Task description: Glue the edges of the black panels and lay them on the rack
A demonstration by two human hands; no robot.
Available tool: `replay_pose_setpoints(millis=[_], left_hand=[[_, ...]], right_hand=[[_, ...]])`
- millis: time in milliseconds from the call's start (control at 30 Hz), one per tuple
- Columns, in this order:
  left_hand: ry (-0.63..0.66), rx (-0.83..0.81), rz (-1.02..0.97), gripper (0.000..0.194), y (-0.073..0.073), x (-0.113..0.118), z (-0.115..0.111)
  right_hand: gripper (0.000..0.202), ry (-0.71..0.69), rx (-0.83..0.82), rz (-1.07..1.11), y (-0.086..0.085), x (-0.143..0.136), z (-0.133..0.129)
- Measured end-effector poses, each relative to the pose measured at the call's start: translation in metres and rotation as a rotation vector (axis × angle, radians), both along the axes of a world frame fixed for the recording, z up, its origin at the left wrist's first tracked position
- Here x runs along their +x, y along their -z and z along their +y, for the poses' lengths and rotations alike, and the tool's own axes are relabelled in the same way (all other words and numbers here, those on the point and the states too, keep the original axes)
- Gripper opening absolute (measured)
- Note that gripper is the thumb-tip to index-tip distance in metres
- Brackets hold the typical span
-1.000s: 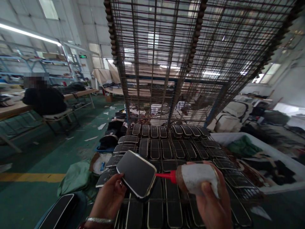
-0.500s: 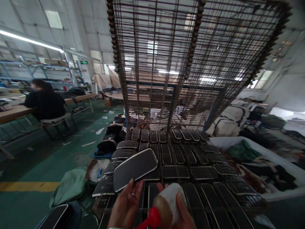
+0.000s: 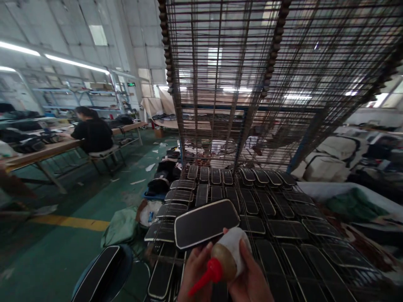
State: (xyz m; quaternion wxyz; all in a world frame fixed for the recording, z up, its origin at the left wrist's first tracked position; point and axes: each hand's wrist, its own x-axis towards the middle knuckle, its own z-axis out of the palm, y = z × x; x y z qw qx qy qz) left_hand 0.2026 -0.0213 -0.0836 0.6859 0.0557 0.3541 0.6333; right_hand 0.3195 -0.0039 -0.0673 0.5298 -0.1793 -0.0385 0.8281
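Observation:
My right hand (image 3: pixel 250 272) is wrapped around a bottle with a whitish body (image 3: pixel 241 247), an amber shoulder and a red nozzle (image 3: pixel 206 276) pointing down-left. A fingertip of this hand shows beyond the bottle, by the edge of a black panel (image 3: pixel 206 224). That rounded panel has a pale rim and lies tilted above the rack. My left hand (image 3: pixel 197 268) is at the panel's lower edge, fingers curled and partly hidden behind the nozzle. Similar black panels (image 3: pixel 288 229) lie in rows on the wire rack.
A raised wire grid (image 3: pixel 217 84) stands behind the rows. At lower left, another panel lies on a round stool (image 3: pixel 124 268), near green cloth (image 3: pixel 121 226). A white bin (image 3: pixel 310 188) is on the right. A person (image 3: pixel 94 132) sits at a bench on the left.
The view has turned left. The panel has shifted right and lies more level. My left hand has moved closer to the bottle, and its fingers have curled in.

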Motion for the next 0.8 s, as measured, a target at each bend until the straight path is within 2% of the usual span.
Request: replay_pose_setpoints(millis=[67,133,167,200,267,333,400,467,533,633,733,800], left_hand=[[0.001,0.022,0.021,0.038,0.021,-0.020,-0.015],[0.022,-0.132,0.120,0.033,0.037,-0.052,-0.031],[-0.031,-0.202,0.199,0.027,0.038,-0.071,-0.038],[-0.090,-0.215,0.278,0.023,0.034,-0.089,-0.042],[-0.100,-0.123,0.405,0.017,0.009,-0.119,-0.043],[0.059,-0.040,0.502,0.020,-0.029,-0.133,-0.036],[0.206,0.034,0.561,0.022,-0.065,-0.133,-0.023],[0.348,0.117,0.593,0.025,-0.089,-0.125,-0.010],[0.448,0.179,0.626,0.031,-0.099,-0.114,-0.001],[0.469,0.200,0.671,0.036,-0.097,-0.107,0.003],[0.483,0.211,0.652,0.036,-0.095,-0.110,-0.005],[0.515,0.205,0.640,0.037,-0.098,-0.113,-0.012]], right_hand=[[0.046,-0.038,-0.047,-0.008,-0.007,0.006,0.005],[0.049,-0.095,-0.059,-0.034,-0.013,0.014,0.010],[0.049,-0.127,-0.055,-0.050,-0.016,0.019,0.012],[0.049,-0.160,-0.043,-0.066,-0.019,0.022,0.014],[0.050,-0.238,-0.003,-0.107,-0.024,0.027,0.019],[0.051,-0.320,0.051,-0.162,-0.027,0.027,0.022],[0.051,-0.387,0.112,-0.213,-0.029,0.022,0.023],[0.050,-0.428,0.164,-0.249,-0.029,0.015,0.022],[0.053,-0.446,0.186,-0.274,-0.029,0.010,0.019],[0.057,-0.401,0.172,-0.294,-0.032,0.014,0.017],[0.056,-0.248,0.178,-0.322,-0.042,0.033,0.023],[0.054,-0.088,0.230,-0.382,-0.053,0.050,0.032]])
